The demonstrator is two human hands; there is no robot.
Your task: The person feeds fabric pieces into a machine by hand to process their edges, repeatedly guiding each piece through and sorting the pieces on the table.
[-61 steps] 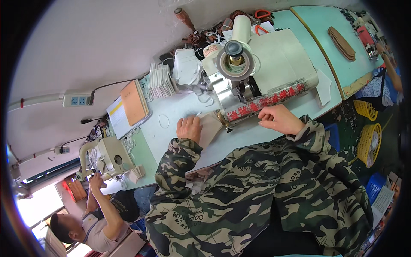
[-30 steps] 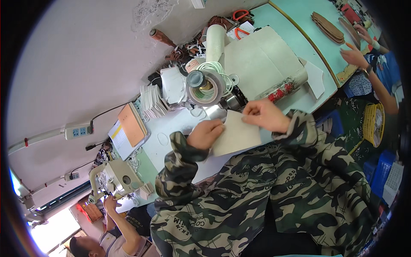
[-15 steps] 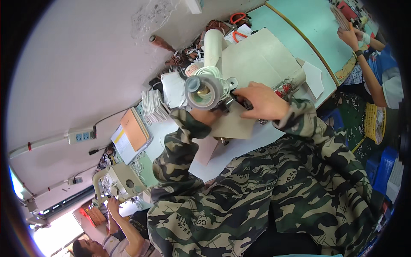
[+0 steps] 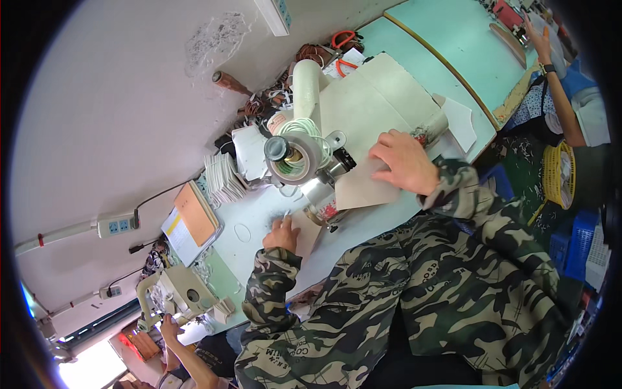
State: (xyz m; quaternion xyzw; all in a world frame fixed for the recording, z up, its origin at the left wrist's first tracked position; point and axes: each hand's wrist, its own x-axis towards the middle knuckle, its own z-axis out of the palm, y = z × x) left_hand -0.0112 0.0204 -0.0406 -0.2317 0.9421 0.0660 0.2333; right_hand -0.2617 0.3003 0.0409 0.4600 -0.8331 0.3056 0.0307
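A cream sewing machine (image 4: 306,97) stands before me, with a roll of tape (image 4: 295,159) and coiled pale cord (image 4: 303,133) about its head. My right hand (image 4: 406,162) is over the tan sheet (image 4: 363,189) beside the machine head, its thumb apart from the bent fingers and nothing visible in it. Left of the machine's lower end, my left hand (image 4: 283,235) touches the white tabletop with its fingers apart. Next to it lies a pinkish-tan piece (image 4: 310,238), partly under the machine end. Whether the left fingertips touch the small grey thing by them is unclear.
White stacked pieces (image 4: 222,177) and a notebook with an orange cover (image 4: 197,214) lie to the left. Red-handled scissors (image 4: 343,40) are at the back. One co-worker's arm (image 4: 562,107) is at far right; another's hand (image 4: 170,327) is at a second machine (image 4: 188,292), lower left.
My left hand has come out from behind the machine head, down and left onto the tabletop. My right hand has moved off the machine head to the right, over the tan sheet.
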